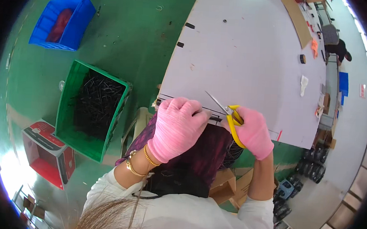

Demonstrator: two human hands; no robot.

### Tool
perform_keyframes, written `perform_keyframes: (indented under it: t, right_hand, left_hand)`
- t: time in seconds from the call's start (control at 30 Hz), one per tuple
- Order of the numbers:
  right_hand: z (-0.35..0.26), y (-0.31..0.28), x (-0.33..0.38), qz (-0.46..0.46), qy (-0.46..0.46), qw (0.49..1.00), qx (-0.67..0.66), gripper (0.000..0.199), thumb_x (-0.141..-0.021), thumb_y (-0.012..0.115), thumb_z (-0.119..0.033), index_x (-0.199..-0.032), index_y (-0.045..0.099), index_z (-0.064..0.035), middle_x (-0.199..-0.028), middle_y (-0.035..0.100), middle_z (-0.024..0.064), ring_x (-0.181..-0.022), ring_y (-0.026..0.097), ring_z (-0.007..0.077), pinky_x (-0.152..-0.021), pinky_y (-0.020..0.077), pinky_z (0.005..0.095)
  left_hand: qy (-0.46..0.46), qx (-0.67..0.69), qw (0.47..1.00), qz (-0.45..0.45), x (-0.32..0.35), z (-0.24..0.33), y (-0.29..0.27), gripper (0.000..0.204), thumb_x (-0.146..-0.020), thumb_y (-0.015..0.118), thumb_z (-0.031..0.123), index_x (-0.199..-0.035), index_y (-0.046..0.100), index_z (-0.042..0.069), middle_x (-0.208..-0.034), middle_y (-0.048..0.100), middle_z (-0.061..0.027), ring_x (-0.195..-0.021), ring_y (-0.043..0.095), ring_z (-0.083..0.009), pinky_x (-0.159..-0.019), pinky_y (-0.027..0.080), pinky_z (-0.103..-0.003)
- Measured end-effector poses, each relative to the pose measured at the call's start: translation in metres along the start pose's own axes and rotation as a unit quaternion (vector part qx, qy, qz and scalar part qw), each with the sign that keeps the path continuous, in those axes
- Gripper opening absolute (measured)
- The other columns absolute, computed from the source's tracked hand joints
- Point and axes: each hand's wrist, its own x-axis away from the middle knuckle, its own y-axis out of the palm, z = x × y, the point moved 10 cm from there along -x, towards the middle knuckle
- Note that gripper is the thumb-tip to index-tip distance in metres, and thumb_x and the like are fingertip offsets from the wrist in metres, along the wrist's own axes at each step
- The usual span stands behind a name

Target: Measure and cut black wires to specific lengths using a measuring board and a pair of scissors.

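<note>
I'm seeing the right hand (255,132) gripping yellow scissors (232,119), blades slightly parted. The left hand (178,126) is pressing black strips (214,119) onto the desk (244,55) edge, grip closed over them, just left of the blades.

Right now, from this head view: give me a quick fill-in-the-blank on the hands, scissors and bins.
1. Both hands wear ____ gloves.
2. The right hand holds scissors with ____ handles.
3. The left hand presses on a thin black strip at the edge of the ____ table.
4. The bin full of black pieces is ____; the other bin is blue.

Missing words: pink; yellow; white; green
</note>
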Motion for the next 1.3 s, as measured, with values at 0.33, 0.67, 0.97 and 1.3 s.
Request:
perform_keyframes:
  t: [0.33, 0.67, 0.97, 1.3]
  right_hand:
    - [0.003, 0.008, -0.011, -0.082, 0.001, 0.991, 0.104, 0.034, -0.084, 0.073, -0.029, -0.105, 0.071, -0.0030, -0.085, 0.067, 0.0222, -0.080, 0.065, 0.0398, -0.069, 0.0528, 0.0417]
    - [0.017, 0.016, -0.017, -0.112, 0.051, 0.983, 0.139, 0.037, -0.083, 0.071, -0.037, -0.098, 0.071, -0.0026, -0.088, 0.068, 0.0220, -0.084, 0.066, 0.0392, -0.075, 0.0549, 0.0438]
    - [0.015, 0.016, -0.012, -0.118, 0.057, 0.985, 0.112, 0.040, -0.083, 0.070, -0.041, -0.092, 0.072, -0.0022, -0.084, 0.068, 0.0225, -0.083, 0.067, 0.0395, -0.074, 0.0549, 0.0442]
    - [0.024, 0.008, -0.010, -0.084, 0.024, 0.992, 0.094, 0.033, -0.084, 0.068, -0.036, -0.093, 0.071, -0.0037, -0.083, 0.067, 0.0217, -0.082, 0.066, 0.0400, -0.071, 0.0535, 0.0459]
  left_hand:
    - [-0.004, 0.013, 1.000, 0.004, -0.004, 0.004, -0.003, 0.019, -0.070, 0.076, 0.016, -0.088, 0.074, 0.020, -0.086, 0.057, 0.0021, -0.082, 0.055, -0.0238, -0.071, 0.042, -0.040]
    - [-0.006, -0.007, 0.999, -0.045, -0.018, 0.021, 0.010, 0.016, -0.068, 0.079, 0.017, -0.083, 0.074, 0.019, -0.087, 0.064, 0.0016, -0.084, 0.057, -0.0273, -0.074, 0.042, -0.043]
    - [-0.011, -0.037, 0.998, -0.054, -0.016, 0.022, 0.014, 0.017, -0.066, 0.080, 0.018, -0.082, 0.075, 0.019, -0.086, 0.064, 0.0011, -0.084, 0.058, -0.0275, -0.074, 0.042, -0.042]
    - [-0.016, -0.048, 0.998, -0.049, -0.025, 0.031, 0.022, 0.019, -0.063, 0.081, 0.015, -0.081, 0.074, 0.018, -0.083, 0.064, 0.0002, -0.086, 0.058, -0.0269, -0.075, 0.043, -0.043]
